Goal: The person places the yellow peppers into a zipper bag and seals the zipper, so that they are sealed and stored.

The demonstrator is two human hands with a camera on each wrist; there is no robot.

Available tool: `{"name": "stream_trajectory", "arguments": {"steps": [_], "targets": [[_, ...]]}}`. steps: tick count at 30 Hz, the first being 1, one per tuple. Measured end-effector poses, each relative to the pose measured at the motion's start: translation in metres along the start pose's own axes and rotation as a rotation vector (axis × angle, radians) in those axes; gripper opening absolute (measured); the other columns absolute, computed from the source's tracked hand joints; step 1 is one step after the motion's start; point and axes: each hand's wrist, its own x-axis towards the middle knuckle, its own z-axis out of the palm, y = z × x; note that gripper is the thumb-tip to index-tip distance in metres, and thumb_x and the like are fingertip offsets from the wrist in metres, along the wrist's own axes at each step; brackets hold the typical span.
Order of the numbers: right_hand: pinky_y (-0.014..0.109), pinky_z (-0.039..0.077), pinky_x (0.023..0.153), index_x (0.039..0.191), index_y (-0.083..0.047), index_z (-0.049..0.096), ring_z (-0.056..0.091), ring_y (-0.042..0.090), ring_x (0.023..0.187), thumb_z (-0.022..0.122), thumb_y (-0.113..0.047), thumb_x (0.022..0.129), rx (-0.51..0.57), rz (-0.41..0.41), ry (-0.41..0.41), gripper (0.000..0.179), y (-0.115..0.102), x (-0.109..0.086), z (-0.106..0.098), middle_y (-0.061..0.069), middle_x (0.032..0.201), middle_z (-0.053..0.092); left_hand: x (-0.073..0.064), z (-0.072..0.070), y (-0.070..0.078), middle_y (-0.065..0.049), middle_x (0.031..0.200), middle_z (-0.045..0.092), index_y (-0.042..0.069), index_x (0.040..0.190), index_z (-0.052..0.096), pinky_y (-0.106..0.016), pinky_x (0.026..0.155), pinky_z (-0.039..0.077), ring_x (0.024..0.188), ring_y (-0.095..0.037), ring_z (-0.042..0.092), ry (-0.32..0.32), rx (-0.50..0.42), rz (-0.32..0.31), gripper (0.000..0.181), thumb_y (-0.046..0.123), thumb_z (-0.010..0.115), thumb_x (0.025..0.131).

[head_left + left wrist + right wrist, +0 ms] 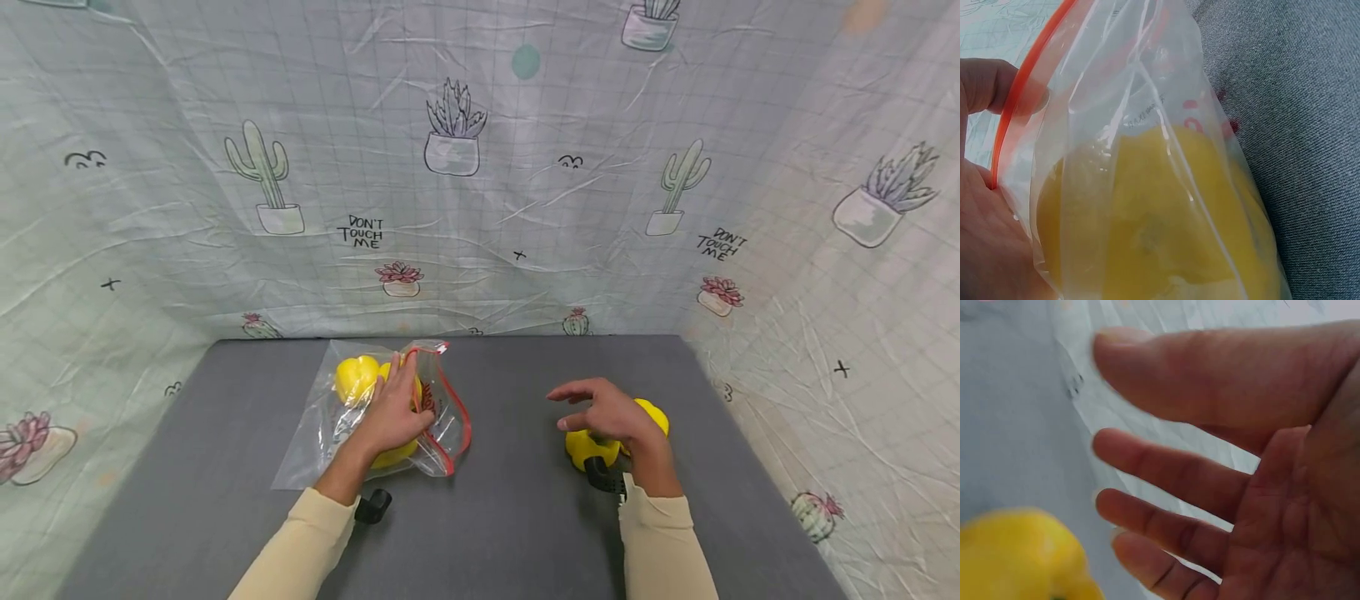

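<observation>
A clear plastic zip bag (307,454) with a red edge (467,417) lies on the left of the grey table, several yellow bell peppers (354,379) inside it. My left hand (390,421) holds the bag near its mouth; in the left wrist view the thumb hooks over the red strip, its tip showing through the film beside a pepper (1166,231). My right hand (611,410) hovers over yellow bell peppers (588,451) on the table's right, fingers loosely bent and nothing in them. Part of those peppers is hidden under the hand and wrist.
The grey table (510,517) ends at a hanging cloth (510,292) printed with cacti, which also rises on both sides. Black wrist cameras (373,506) sit on both wrists. Grey tabletop lies between bag and loose peppers.
</observation>
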Motion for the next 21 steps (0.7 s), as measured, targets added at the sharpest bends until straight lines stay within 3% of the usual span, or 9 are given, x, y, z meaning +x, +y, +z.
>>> {"name": "stream_trajectory", "arguments": {"steps": [6,11,17,21], "targets": [[0.06,0.051,0.107,0.138,-0.007,0.067,0.048,0.051,0.14,0.077,-0.012,0.091,-0.013,-0.015,-0.046,0.048,0.024,-0.017,-0.015,0.024,0.15,0.056,-0.001,0.002,0.0,-0.019,0.176,0.012,-0.001,0.166,0.008,-0.068,0.129,-0.001,0.165,-0.04,-0.003,0.007,0.002,0.006,0.103,0.021,0.064,0.082],[0.058,0.052,0.107,0.142,-0.002,0.061,0.048,0.052,0.14,0.077,-0.009,0.087,0.033,-0.006,-0.072,0.057,0.039,-0.024,-0.016,0.026,0.15,0.055,-0.002,0.002,0.001,-0.021,0.175,0.012,-0.002,0.166,0.008,-0.068,0.129,0.0,0.164,-0.041,-0.004,0.005,0.013,-0.001,0.103,0.021,0.064,0.082],[0.04,0.05,0.088,0.144,-0.006,0.059,0.057,0.032,0.113,0.085,-0.014,0.078,-0.012,0.074,-0.099,0.071,0.048,-0.023,-0.002,0.022,0.143,0.058,-0.001,-0.001,0.002,-0.02,0.176,0.011,-0.001,0.166,0.006,-0.069,0.128,-0.001,0.164,-0.039,-0.006,-0.009,0.011,-0.008,0.103,0.021,0.063,0.083],[0.037,0.048,0.081,0.139,-0.008,0.06,0.057,0.025,0.101,0.088,-0.019,0.073,-0.047,0.089,-0.073,0.073,0.051,-0.019,0.004,0.017,0.129,0.063,0.0,-0.003,0.002,-0.02,0.176,0.01,-0.001,0.166,0.006,-0.068,0.129,-0.001,0.165,-0.039,-0.006,-0.009,0.008,-0.007,0.103,0.021,0.063,0.083]]}}
